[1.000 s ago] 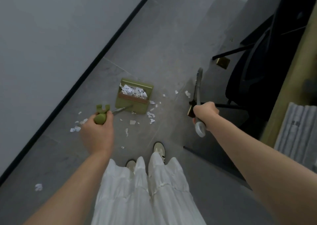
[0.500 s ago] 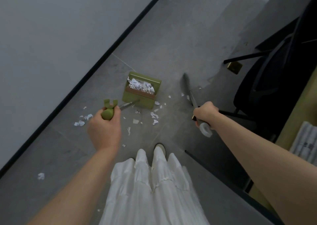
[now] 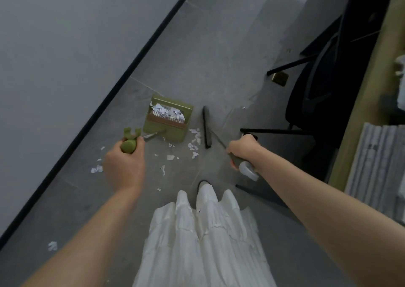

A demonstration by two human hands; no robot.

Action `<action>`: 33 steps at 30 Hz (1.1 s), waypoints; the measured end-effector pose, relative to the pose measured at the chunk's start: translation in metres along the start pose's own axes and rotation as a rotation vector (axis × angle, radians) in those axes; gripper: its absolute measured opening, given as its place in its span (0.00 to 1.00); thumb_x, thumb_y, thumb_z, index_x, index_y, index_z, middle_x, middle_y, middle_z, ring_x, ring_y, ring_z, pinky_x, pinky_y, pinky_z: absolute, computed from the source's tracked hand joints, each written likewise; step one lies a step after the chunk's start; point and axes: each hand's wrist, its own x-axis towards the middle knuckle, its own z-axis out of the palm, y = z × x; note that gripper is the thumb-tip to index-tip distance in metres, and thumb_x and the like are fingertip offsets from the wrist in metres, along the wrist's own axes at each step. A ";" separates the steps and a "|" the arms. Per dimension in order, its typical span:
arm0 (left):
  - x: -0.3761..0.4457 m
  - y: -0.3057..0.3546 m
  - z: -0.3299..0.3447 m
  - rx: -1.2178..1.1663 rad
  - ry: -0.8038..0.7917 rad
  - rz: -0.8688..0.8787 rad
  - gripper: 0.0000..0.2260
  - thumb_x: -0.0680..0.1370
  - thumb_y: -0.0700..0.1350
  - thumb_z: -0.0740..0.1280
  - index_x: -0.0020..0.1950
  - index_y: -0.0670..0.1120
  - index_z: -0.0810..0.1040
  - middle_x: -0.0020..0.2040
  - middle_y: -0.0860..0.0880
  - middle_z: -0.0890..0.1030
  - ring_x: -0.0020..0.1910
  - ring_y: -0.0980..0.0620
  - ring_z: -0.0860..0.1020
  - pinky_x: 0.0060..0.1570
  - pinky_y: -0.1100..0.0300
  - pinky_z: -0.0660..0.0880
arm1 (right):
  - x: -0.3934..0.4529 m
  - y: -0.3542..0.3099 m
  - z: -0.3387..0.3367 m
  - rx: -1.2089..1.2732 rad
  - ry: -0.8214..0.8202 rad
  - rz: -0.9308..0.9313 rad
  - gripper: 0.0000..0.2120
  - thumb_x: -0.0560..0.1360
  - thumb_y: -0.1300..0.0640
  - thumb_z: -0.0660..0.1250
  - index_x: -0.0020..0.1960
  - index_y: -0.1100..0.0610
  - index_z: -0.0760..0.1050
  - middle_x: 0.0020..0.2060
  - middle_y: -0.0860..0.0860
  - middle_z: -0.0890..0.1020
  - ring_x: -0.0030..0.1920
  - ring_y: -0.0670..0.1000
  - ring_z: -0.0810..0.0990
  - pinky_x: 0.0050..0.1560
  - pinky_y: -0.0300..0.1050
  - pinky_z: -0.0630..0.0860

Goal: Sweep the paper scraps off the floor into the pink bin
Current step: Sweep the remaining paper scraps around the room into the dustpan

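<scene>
While her left hand is gripping the green dustpan handle and right hand the broom, scraps are lying between them (pink bin unseen): she should be stroking low toward the pan lip.

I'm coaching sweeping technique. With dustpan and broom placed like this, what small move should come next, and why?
Probably draw the broom in the right hand leftward toward the dustpan, which the left hand holds by its handle. Scraps lie between the broom head and the pan's open edge, so a short stroke should push them in.
</scene>
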 end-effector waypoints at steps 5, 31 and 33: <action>0.000 -0.008 -0.009 0.004 0.002 0.020 0.16 0.76 0.51 0.68 0.35 0.41 0.73 0.26 0.51 0.68 0.26 0.54 0.66 0.26 0.61 0.59 | 0.009 0.009 0.003 0.021 0.134 -0.043 0.08 0.77 0.61 0.62 0.53 0.64 0.72 0.48 0.60 0.78 0.36 0.56 0.80 0.38 0.47 0.82; 0.013 0.024 0.041 -0.048 0.070 -0.046 0.19 0.75 0.51 0.68 0.28 0.48 0.66 0.25 0.51 0.68 0.26 0.51 0.66 0.27 0.58 0.60 | 0.122 -0.024 -0.074 -0.127 0.160 -0.042 0.15 0.68 0.58 0.70 0.51 0.65 0.76 0.47 0.63 0.81 0.46 0.63 0.82 0.47 0.59 0.82; 0.012 0.026 0.040 -0.030 0.074 -0.039 0.19 0.76 0.51 0.68 0.29 0.47 0.67 0.25 0.51 0.68 0.26 0.51 0.66 0.26 0.59 0.59 | 0.107 -0.027 -0.066 -0.152 0.143 -0.060 0.14 0.69 0.59 0.69 0.51 0.67 0.76 0.47 0.63 0.81 0.46 0.63 0.83 0.48 0.60 0.82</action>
